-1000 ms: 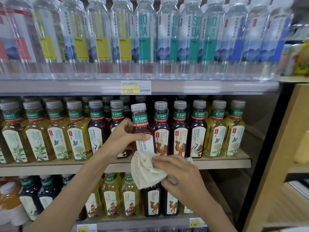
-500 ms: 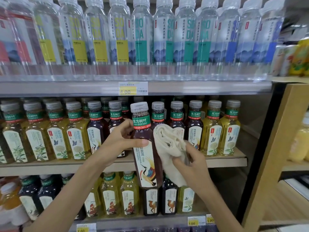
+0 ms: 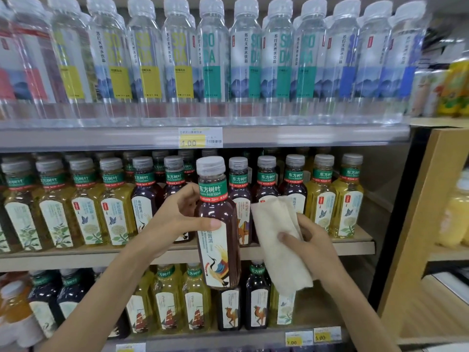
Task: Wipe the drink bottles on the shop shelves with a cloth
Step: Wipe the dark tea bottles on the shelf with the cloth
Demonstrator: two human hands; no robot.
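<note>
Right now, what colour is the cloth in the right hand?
The cloth is cream, per the head view.

Glossy plastic bottle [image 3: 218, 224], matt cream cloth [image 3: 279, 245], wooden side panel [image 3: 416, 237].

A dark tea bottle [image 3: 220, 204] with a grey cap and crane label is being held upright before the middle shelf [image 3: 76, 257]; a cream folded cloth [image 3: 279, 262] is hanging just right of it.

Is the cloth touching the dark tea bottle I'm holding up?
Apart. The head view shows a shelved bottle through the gap between the cloth and the dark tea bottle gripped by the left hand.
</note>
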